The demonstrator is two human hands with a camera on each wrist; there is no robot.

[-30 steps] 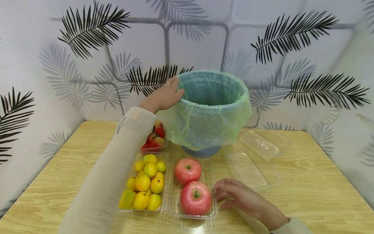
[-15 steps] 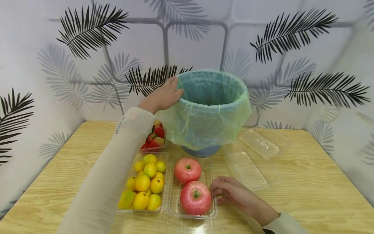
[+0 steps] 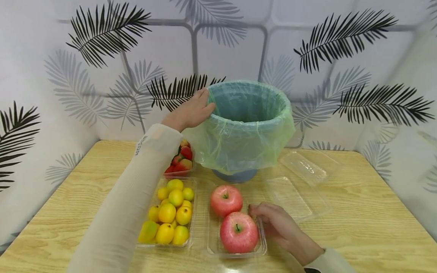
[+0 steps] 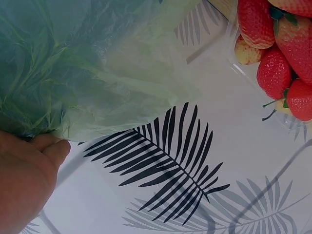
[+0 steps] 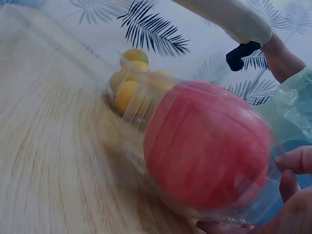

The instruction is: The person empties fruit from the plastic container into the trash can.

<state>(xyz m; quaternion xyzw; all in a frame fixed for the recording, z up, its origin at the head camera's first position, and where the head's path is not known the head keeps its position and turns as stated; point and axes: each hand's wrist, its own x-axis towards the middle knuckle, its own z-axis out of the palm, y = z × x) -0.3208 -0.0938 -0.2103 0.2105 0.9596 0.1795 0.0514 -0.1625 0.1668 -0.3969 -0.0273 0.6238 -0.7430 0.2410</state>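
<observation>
Broadly, a leaf-patterned wall covering (image 3: pixel 232 53) fills the upper frame, with a wood-grain worktop (image 3: pixel 368 212) across the lower part. At centre stands a blue bin (image 3: pixel 235 176), its rim draped with a thin green liner (image 3: pixel 239 146). A clear apple tray (image 3: pixel 214 232) sits at lower centre, just right of a yellow-fruit tray (image 3: pixel 193 212). Left of centre, the left hand (image 3: pixel 191 112) holds the lined rim, some fingertips hidden. Right of lower centre, the right hand (image 3: pixel 283 229) pinches the apple tray's right edge, its fingers narrow around the plastic. Two red apples (image 3: pixel 238 232) touch inside. Strawberries (image 3: pixel 182 165) show beyond the heaped yellow fruits (image 3: pixel 167 213), partly behind the left sleeve (image 3: pixel 133 197).
</observation>
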